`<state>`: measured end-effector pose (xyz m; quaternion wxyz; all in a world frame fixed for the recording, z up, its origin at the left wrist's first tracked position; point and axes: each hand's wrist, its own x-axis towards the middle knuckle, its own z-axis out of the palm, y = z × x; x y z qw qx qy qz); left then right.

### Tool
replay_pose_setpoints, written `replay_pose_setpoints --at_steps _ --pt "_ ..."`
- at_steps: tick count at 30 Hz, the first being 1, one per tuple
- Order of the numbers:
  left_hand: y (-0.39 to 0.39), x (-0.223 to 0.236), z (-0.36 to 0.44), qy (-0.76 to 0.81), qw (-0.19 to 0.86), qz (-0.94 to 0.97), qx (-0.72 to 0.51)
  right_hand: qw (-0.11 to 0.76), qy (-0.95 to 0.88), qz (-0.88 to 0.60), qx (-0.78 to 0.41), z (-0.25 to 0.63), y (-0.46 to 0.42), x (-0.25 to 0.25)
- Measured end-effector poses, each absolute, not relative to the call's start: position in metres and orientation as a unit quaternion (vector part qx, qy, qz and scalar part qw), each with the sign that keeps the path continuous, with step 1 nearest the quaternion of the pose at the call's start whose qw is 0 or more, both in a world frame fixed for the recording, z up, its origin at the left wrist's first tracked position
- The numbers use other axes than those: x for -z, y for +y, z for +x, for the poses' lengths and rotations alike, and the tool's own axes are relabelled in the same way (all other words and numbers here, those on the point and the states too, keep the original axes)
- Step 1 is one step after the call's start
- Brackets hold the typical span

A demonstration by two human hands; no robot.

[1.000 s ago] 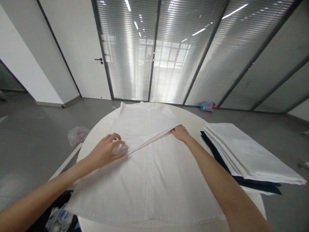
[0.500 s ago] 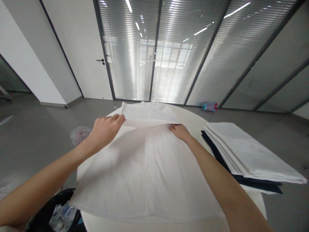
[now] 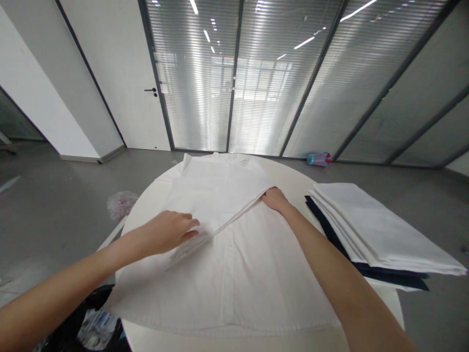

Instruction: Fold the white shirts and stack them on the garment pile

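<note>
A white shirt (image 3: 227, 274) with a button placket is spread over the round table, its hem towards me and its collar (image 3: 230, 158) at the far side. A white layer (image 3: 220, 195) lies across its upper half, its edge slanting down from right to left. Over the left part of the cloth is my left hand (image 3: 176, 229), thumb and fingers apart, holding nothing. At the right end of that slanting edge, my right hand (image 3: 275, 199) grips the cloth, its fingertips partly hidden under it.
A stack of folded white and navy cloth (image 3: 381, 230) sits on the table (image 3: 293, 171) at right. A black-lined bin (image 3: 84, 313) stands low on the left. Clear plastic (image 3: 122, 205) and a blue-pink package (image 3: 318, 159) lie on the floor.
My left hand has let go of the layer's edge and moved towards me. The left side of that layer has dropped nearer to me. My right hand stays at its corner.
</note>
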<state>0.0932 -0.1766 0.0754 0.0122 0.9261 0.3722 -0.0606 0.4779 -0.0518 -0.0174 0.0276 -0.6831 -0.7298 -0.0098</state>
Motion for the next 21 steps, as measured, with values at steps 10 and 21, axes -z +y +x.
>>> replay_pose_setpoints --at_steps 10,21 --pt "-0.156 -0.033 0.133 0.320 0.064 0.943 -0.065 0.032 -0.730 -0.683 0.008 0.479 -0.052 0.017" --pt "-0.048 -0.032 0.171 0.585 0.148 0.790 -0.108 -0.021 -0.757 -0.647 -0.086 0.491 -0.059 -0.030"
